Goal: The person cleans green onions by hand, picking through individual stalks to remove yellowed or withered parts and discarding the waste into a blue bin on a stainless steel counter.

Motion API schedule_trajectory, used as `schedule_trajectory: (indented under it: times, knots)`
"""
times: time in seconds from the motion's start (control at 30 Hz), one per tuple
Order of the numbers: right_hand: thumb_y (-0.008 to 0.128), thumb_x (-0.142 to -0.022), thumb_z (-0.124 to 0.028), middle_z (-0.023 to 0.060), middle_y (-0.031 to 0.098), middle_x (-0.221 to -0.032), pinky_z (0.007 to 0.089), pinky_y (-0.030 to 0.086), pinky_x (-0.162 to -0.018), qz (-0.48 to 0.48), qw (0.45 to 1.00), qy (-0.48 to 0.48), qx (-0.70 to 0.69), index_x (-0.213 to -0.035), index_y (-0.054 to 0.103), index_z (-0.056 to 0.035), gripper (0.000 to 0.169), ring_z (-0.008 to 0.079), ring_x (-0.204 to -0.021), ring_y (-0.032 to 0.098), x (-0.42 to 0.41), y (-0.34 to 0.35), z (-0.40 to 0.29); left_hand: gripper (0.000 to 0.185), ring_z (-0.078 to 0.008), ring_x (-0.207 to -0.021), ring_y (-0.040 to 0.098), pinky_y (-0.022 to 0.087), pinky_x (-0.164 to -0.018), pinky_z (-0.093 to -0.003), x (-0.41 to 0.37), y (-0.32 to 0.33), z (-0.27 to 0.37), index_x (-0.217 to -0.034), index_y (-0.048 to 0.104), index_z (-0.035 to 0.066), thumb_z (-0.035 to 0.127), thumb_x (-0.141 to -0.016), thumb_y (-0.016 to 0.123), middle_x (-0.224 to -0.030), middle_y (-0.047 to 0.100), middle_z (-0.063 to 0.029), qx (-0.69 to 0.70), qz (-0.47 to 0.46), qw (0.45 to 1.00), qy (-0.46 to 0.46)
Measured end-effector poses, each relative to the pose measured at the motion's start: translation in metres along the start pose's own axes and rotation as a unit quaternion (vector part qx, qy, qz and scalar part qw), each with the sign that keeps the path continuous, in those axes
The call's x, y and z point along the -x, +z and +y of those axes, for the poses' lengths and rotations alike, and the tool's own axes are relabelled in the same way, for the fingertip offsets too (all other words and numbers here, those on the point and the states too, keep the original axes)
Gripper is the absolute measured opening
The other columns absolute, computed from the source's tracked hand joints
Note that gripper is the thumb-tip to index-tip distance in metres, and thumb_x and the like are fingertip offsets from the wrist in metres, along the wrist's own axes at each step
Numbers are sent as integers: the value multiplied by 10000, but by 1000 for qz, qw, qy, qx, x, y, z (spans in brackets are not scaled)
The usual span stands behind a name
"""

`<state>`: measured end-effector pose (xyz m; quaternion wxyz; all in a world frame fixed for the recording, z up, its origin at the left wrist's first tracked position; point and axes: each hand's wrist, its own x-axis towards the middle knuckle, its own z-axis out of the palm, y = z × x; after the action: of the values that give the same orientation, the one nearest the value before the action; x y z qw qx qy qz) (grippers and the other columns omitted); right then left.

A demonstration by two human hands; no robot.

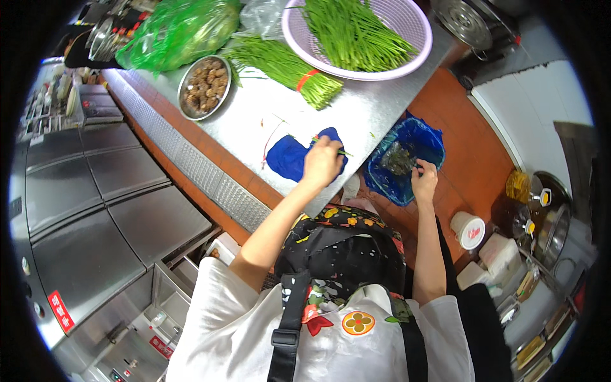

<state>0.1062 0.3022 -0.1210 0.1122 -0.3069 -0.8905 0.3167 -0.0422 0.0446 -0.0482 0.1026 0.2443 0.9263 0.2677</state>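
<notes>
My left hand [323,161] has its fingers curled down on a bunched blue cloth [288,157] on the metal table. Thin green stalk pieces [345,153] poke out by those fingers, with a small red bit beside them. My right hand [424,180] is over the edge of a bin lined with a blue plastic bag [432,143], fingertips close together. Whether anything is between them is too small to tell. Inside the bin lies a clear bag with dark scraps [398,158]. A red band circles a bundle of thin green stalks [281,67] beyond the cloth.
A lilac plastic basket [298,43] of green stalks stands on the metal table [258,102], near a steel bowl [180,98] of small brown lumps and a green plastic bag [186,33]. A white tub [467,230] and oil jugs [519,186] are on the right. A drain grate [200,164] runs along the left.
</notes>
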Motion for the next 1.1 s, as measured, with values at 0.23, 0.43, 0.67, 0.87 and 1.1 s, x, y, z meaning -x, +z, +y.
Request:
schedule_trajectory:
  times: [0.23,0.43,0.67,0.87,1.1]
  knots:
    - [663,-796,-91,83,632,-845,262,500,-629,-53,982,8,-180,-924,675,-45,137,140,-715,630,-2,-6,-91,132,-327,-793,591,496,-701,-404,-3,16,-3,-784,574,24,49,-676,646,-820,536,-146,-79,31,996,-1]
    - [656,-801,-123,81,650,-838,256,496,-633,-135,967,-9,-214,-908,679,-45,134,140,-710,619,-1,10,-127,218,-316,-824,587,505,-689,-397,9,4,-10,-949,600,50,19,-733,620,-919,496,-125,-31,16,999,5]
    - [657,-790,-126,45,655,-737,259,486,-652,-200,957,10,-209,-914,684,-36,157,103,-676,586,-4,31,-124,132,-318,-798,589,493,-643,-407,4,11,-12,-826,540,37,18,-726,624,-896,498,-135,-19,52,998,24]
    - [618,-869,-111,-41,603,-781,192,394,-555,-300,889,96,-332,-1004,671,-50,158,26,-643,475,-2,15,-152,123,-332,-717,589,478,-612,-424,21,-15,-6,-836,519,45,44,-770,623,-802,534,-120,68,91,991,69]
    - [653,-835,-87,-34,589,-764,200,417,-574,-288,882,-9,-372,-969,674,-26,149,34,-653,490,-2,-22,-190,52,-280,-710,582,470,-622,-384,27,-52,16,-798,578,48,53,-754,605,-735,530,-90,59,158,974,150]
